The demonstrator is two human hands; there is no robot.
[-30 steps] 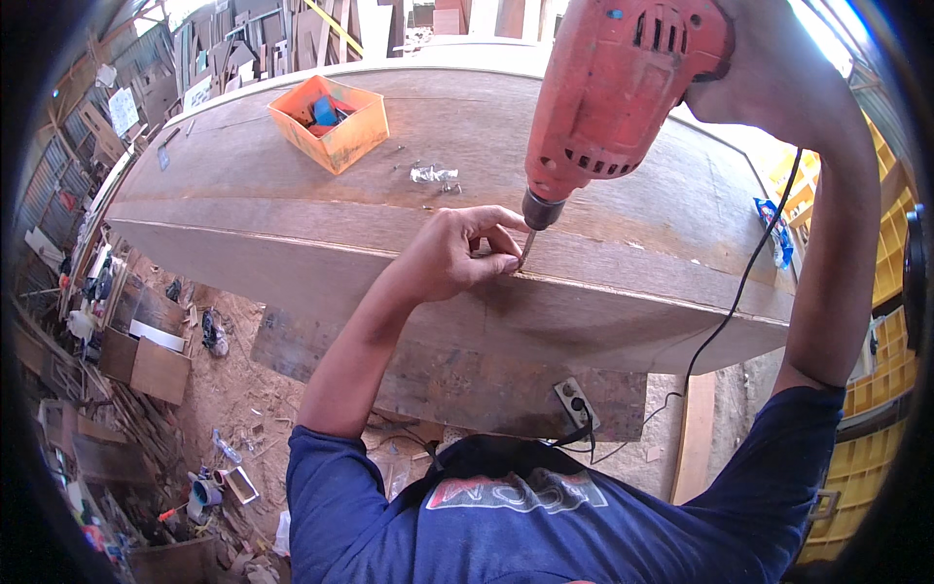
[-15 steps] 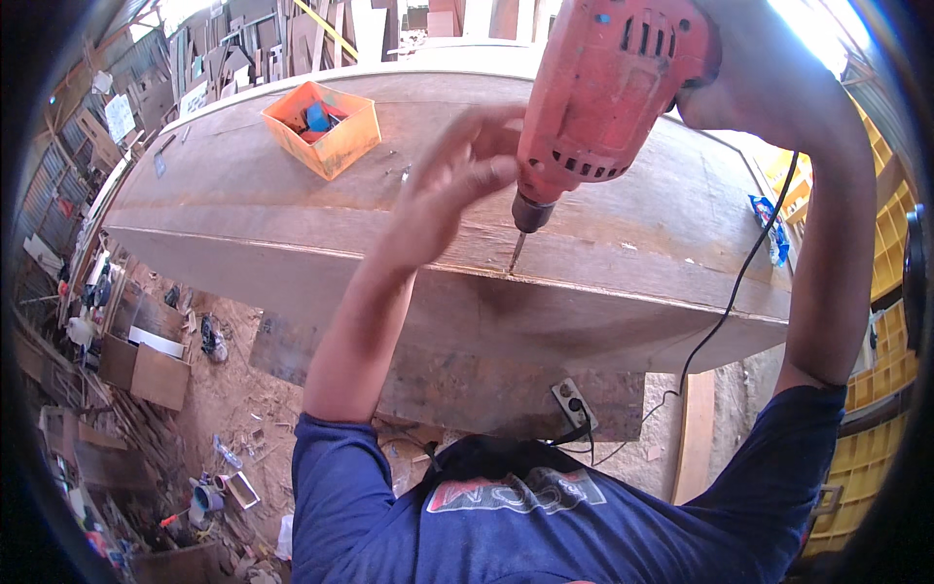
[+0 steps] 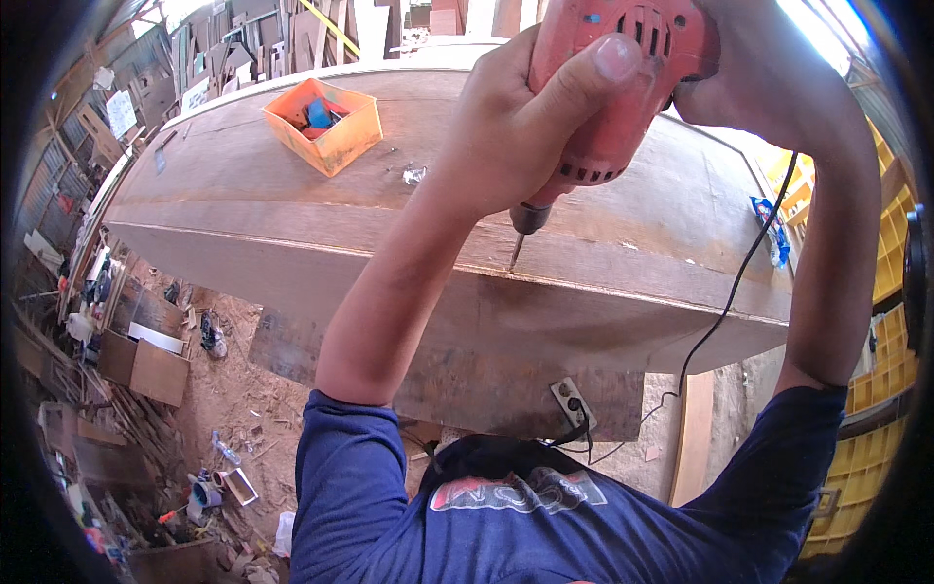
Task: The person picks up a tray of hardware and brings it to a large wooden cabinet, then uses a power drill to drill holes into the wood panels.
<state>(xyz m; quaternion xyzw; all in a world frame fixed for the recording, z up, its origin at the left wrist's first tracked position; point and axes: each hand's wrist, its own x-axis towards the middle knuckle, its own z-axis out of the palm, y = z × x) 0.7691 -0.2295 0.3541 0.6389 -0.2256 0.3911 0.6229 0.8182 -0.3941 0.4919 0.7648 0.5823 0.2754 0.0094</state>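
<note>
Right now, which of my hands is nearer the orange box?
Your left hand. It holds the drill, right of the box; your right hand is farther, on the drill's right side.

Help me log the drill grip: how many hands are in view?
2. The left hand holds the red drill around its body; the right hand is at its rear, near the picture's top edge. Both are partly hidden; no other hand shows.

Red drill, bit seemingly grey.
</note>
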